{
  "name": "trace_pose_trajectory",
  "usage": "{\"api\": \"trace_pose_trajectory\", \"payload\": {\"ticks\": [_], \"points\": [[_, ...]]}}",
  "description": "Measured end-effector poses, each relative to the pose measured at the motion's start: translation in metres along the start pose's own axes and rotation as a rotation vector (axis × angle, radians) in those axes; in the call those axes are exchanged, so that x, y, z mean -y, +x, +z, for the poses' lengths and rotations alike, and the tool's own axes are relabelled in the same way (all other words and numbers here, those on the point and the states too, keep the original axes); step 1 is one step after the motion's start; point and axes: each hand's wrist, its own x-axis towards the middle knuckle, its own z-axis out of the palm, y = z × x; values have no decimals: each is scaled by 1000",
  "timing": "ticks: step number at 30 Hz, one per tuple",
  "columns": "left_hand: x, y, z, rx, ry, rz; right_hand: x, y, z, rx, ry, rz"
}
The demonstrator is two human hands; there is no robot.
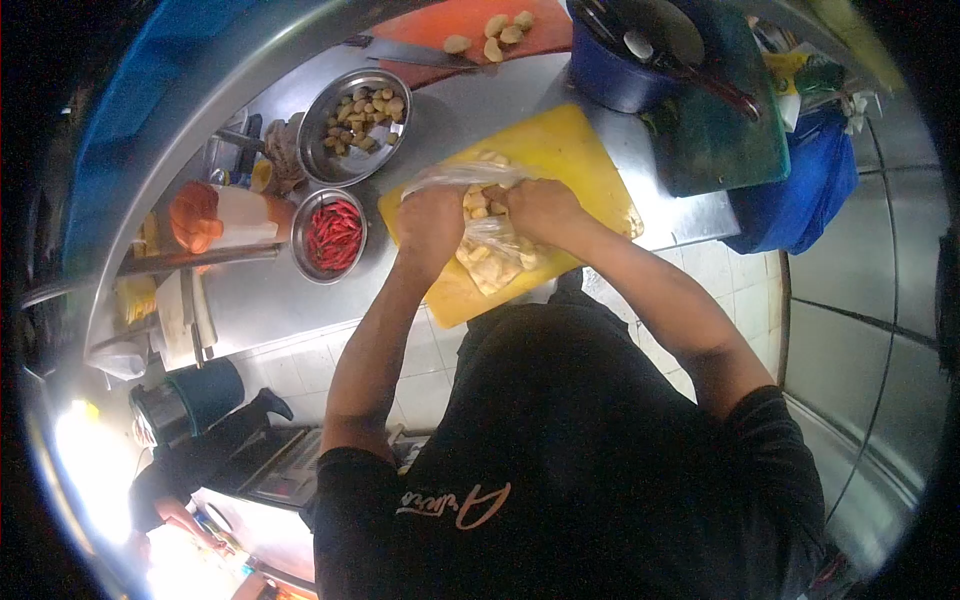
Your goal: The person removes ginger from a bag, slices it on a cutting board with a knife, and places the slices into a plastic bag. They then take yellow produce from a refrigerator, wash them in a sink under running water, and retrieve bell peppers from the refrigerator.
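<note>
Plastic bag [492,266] holds pale cut chunks, possibly potato; lies on yellow board [580,150], long axis running away from the wearer. Left hand [431,226] and right hand [543,208] both closed, gripping its plastic. Large bowl [316,163]: brownish chunks. Small bowl [298,238]: red chillies; narrow gap to board. Board's near corner overhangs the table [262,312] edge.
</note>
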Motion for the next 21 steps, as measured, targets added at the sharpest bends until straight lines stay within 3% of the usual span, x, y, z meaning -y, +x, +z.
{"api": "trace_pose_trajectory", "payload": {"ticks": [2, 8, 14, 17, 20, 21], "points": [[-2, -3, -3, 51, -41, 78, -1, 1, -1, 38, -23, 19], [3, -13, 22, -242, -190, 306, -11, -2, -9, 97, -92, -89], [-6, -14, 10, 6, -160, 208, -20, 5, 17, -52, 86, -79], [0, -17, 22, -74, -187, 242, -17, -1, 11, 20, 65, -126], [0, -17, 19, 86, 0, 194, -10, -9, -11, 83, -21, -158], [0, -17, 20, 34, -27, 187, -10, -6, -6, 27, 43, -154]]}}
